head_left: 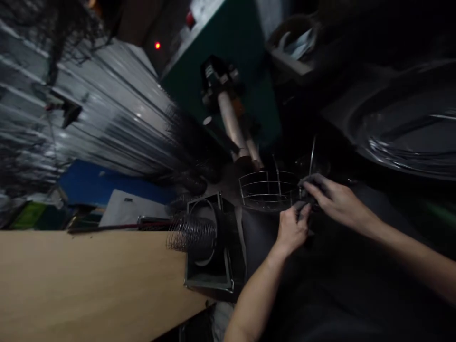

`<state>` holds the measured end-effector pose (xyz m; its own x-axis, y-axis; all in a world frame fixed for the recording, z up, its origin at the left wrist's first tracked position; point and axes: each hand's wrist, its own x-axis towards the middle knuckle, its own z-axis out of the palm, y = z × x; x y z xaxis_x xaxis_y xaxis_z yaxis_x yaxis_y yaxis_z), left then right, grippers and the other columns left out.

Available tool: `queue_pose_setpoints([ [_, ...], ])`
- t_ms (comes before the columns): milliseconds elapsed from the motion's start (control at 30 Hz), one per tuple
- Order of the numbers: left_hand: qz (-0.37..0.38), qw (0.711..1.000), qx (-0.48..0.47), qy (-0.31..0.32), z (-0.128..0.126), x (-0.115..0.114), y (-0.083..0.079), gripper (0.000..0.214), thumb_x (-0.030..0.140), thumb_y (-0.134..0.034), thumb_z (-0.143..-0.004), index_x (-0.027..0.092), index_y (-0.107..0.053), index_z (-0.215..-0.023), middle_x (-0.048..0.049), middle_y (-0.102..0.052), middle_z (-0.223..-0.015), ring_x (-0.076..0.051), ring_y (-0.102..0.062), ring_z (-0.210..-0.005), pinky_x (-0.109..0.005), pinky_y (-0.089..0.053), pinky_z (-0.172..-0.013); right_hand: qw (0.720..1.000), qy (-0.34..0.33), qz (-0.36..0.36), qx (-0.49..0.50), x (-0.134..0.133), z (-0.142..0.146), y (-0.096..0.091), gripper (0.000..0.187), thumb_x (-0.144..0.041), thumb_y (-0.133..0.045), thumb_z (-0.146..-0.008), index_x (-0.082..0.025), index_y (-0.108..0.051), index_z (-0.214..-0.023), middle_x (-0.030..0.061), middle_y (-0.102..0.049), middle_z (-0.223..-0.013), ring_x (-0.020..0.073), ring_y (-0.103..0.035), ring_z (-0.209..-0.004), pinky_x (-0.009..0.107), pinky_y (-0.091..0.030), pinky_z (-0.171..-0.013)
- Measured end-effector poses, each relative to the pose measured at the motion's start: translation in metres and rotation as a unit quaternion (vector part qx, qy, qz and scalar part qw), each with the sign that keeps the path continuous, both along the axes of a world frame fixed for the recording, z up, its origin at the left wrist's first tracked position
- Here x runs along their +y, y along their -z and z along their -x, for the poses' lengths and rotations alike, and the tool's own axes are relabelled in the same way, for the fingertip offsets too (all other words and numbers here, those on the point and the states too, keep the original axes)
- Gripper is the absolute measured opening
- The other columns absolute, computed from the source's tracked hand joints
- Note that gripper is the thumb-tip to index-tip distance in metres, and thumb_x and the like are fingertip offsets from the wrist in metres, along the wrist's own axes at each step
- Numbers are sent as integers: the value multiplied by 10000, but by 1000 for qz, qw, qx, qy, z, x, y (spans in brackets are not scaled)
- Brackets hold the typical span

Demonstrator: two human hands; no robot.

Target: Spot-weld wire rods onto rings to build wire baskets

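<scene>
Beyond the wire frame, pale markings look blurred.

Out to the left of the fingers runs the table, pale wood, its far edge backed by a blue panel and, leaning nearer, a white sheet. Farther left, a splash of bright green! Up and left of the fingers, long silvery bars streak past, badly blurred, and there's a red light glowing above them. Beyond the fingers stands a dark green panel, a pale cylinder slanting across in front. And over to the right, a big coil of wire, gleaming in the gloom!
</scene>
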<state>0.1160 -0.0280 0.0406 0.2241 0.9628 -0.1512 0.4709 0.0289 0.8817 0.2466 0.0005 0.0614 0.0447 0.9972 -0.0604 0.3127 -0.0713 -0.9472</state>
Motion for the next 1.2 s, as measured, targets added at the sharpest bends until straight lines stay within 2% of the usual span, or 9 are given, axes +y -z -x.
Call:
queue_pose_setpoints([
  [133, -50, 998, 30, 29, 48, -7, -28, 316, 424, -431, -933, 224, -674, -965, -40, -710, -917, -209, -666, -873, -336, -536, -829, 999, -23, 6, 22, 21, 10, -9, 100, -216, -511, -898, -211, -605, -862, 48, -633, -757, 175, -590, -668, 294, -456, -640],
  [200, -134, 990, 36, -13, 81, 0, -42, 291, 406, -502, -907, 240, -626, -1111, -62, -682, -1065, -219, -643, -1000, -365, -513, -915, 997, -13, 4, 78, 41, 12, -19, 150, -280, -482, -927, -199, -603, -892, 31, -589, -701, 135, -525, -558, 247, -430, -514],
  [267, -221, 971, 59, -72, 111, 21, -46, 523, 410, -629, -824, 227, -488, -1294, -106, -588, -1237, -255, -556, -1168, -434, -448, -1018, 989, -3, 5, 146, 65, 18, -31, 166, -276, -466, -939, -181, -599, -916, 15, -553, -692, 92, -459, -496, 193, -369, -422],
  [333, -272, 957, 93, -49, 127, 49, -37, 814, 427, -741, -699, 207, -358, -1382, -147, -470, -1359, -318, -413, -1313, -517, -338, -1097, 977, 14, 30, 211, 89, 29, -38, 155, -207, -442, -942, -160, -587, -914, 0, -519, -685, 61, -411, -465, 154, -312, -378],
  [400, -286, 953, 96, -8, 128, 74, -19, 924, 409, -767, -646, 197, -282, -1403, -157, -465, -1339, -337, -401, -1310, -547, -311, -1098, 962, 24, 73, 264, 106, 43, -39, 143, -144, -435, -931, -146, -574, -897, -15, -487, -665, 45, -378, -444, 134, -272, -358],
  [467, -300, 952, 59, -20, 122, 88, 0, 896, 344, -734, -672, 194, -229, -1397, -134, -526, -1221, -293, -518, -1177, -514, -384, -1040, 949, 13, 104, 297, 115, 54, -35, 113, -126, -459, -914, -141, -567, -884, -24, -469, -648, 40, -365, -432, 128, -248, -344],
  [600, -349, 933, -19, -81, 114, 89, 22, 772, 254, -686, -679, 198, -249, -1313, -82, -548, -1065, -230, -587, -985, -447, -452, -951, 942, -29, 109, 316, 117, 64, -28, 29, -151, -541, -873, -144, -568, -874, -31, -466, -630, 43, -364, -428, 132, -235, -336],
  [933, -368, 923, -64, -95, 128, 88, 20, 782, 273, -669, -656, 215, -204, -1282, -38, -541, -950, -223, -570, -926, -439, -456, -906, 945, -71, 103, 303, 120, 79, -29, 299, -321, -750, -727, -157, -518, -822, -45, -482, -592, 44, -379, -462, 142, -270, -385],
  [1200, -355, 926, -78, -98, 132, 95, 24, 796, 261, -671, -649, 216, -198, -1288, -42, -544, -948, -228, -583, -906, -443, -471, -891, 950, -68, 89, 291, 125, 84, -23, 426, -402, -797, -607, -174, -463, -739, -49, -482, -569, 46, -375, -448, 157, -260, -376],
])
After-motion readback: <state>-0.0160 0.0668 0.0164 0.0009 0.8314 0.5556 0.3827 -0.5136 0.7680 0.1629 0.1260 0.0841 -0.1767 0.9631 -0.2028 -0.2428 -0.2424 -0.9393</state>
